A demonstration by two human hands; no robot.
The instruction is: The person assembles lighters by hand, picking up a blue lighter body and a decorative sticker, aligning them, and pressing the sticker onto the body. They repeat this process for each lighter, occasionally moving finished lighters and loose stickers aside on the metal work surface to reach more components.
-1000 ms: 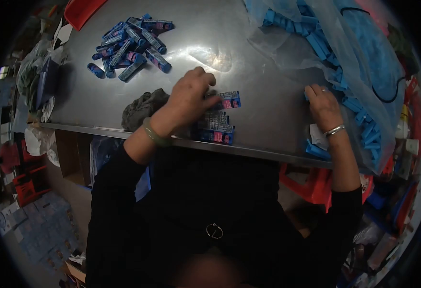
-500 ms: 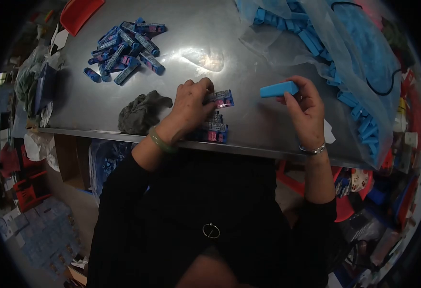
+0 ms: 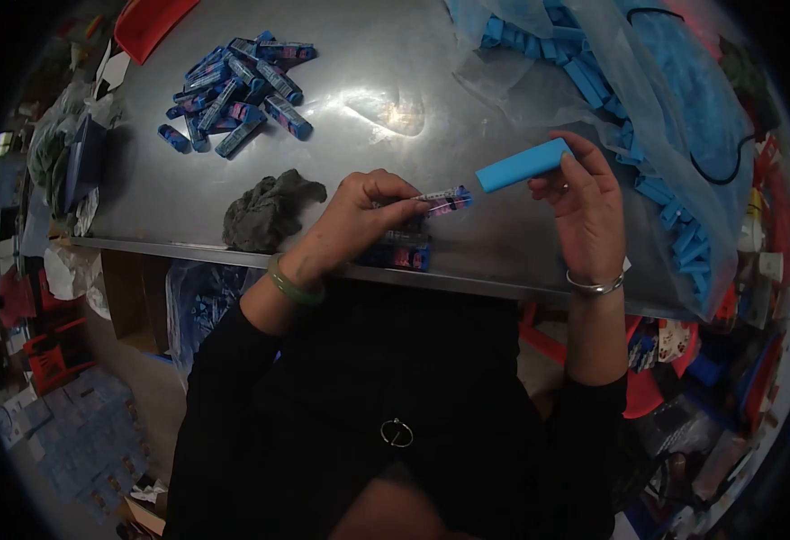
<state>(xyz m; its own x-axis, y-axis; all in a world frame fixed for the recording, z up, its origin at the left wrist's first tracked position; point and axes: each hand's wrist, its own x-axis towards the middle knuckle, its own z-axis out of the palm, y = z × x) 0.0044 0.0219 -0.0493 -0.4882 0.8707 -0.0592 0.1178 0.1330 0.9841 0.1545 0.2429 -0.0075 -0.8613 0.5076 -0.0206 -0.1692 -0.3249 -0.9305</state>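
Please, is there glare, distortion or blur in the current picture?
Head view: glare whitens a patch of the metal table, right of the packet pile; head view: wide-lens distortion shows, with black corners; head view: print on the packet in the left hand is too soft to read, while the blue piece in the right hand has clear edges.

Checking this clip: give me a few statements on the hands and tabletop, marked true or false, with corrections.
1. The right hand holds a light-blue piece. True.
2. The left hand is empty. False: the left hand grips a printed packet.
3. A crumpled dark cloth lies on the metal table. True.
4. The pile of printed pieces sits inside a plastic bag. False: the pile lies directly on the table.
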